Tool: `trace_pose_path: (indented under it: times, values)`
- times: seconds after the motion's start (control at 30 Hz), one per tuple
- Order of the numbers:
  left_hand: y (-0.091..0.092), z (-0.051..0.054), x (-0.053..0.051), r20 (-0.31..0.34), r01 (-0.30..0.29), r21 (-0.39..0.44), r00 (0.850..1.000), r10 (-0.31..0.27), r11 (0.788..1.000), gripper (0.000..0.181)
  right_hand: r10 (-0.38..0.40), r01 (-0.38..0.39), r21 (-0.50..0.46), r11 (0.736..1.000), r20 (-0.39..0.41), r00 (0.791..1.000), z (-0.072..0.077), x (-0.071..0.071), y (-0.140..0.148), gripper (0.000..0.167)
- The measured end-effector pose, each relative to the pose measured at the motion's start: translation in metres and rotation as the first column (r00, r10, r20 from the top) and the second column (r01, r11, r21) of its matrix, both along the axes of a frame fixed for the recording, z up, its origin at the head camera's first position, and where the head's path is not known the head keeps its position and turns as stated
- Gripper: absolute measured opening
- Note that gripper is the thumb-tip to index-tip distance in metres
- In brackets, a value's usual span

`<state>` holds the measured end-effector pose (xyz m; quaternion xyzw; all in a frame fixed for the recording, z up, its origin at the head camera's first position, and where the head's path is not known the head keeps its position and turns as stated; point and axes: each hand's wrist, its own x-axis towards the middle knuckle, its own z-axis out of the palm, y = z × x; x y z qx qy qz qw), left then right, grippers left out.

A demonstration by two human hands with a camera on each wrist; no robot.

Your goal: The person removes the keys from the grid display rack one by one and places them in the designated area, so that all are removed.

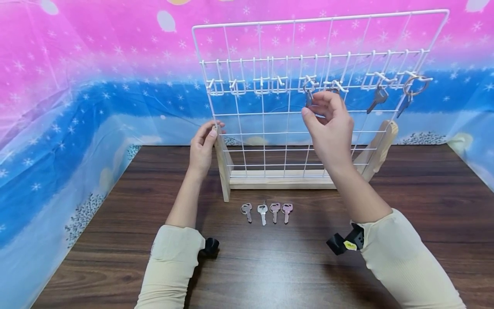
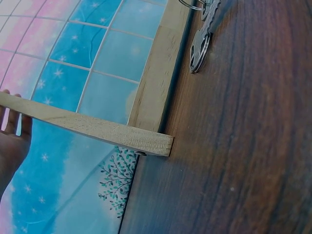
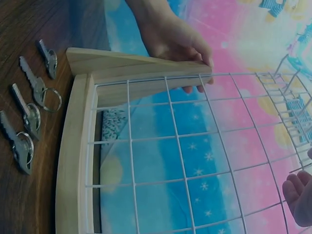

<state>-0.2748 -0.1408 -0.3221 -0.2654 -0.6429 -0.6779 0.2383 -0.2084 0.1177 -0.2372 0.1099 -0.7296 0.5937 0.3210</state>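
In the head view, my left hand (image 1: 203,148) grips the top of the left wooden upright (image 1: 223,167) of a white wire rack (image 1: 285,112). My right hand (image 1: 332,128) is raised at the rack's middle, pinching a key (image 1: 308,99) whose ring lies at a white hook (image 1: 308,80). Another key's ring on the neighbouring hook is partly hidden behind the right hand. Farther right, a key (image 1: 380,95) and a ringed key (image 1: 414,88) hang from hooks. The right wrist view shows the left hand (image 3: 176,41) around the upright and part of the right hand (image 3: 301,195) at the edge.
Several keys (image 1: 262,209) with rings lie in a row on the dark wooden table (image 1: 270,266), in front of the rack's wooden base (image 1: 281,184). Hooks (image 1: 237,87) without keys line the rack's left part. A patterned cloth (image 1: 115,56) stands behind.
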Motion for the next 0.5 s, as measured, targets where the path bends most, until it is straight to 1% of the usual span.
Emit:
trace_pose_path:
  times: [0.2,0.37,0.5]
  values:
    - [-0.0002,-0.0004,0.0000,-0.003,0.003,0.004,1.000,-0.003,1.000,0.035,-0.037,0.037,-0.037,0.999,-0.001,0.999,0.0023,-0.0024,-0.0027,0.015]
    - [-0.0008,-0.0006,-0.0005,0.000,-0.001,0.004,1.000,0.001,1.000,0.035,-0.031,0.030,-0.083,0.996,-0.014,0.999,0.0048,-0.0018,-0.0048,0.008]
    - [-0.0009,-0.0004,-0.0003,-0.001,-0.001,-0.002,1.000,0.001,1.000,0.033,-0.018,0.012,-0.107,0.994,-0.055,0.998,0.0048,0.0018,-0.0055,0.006]
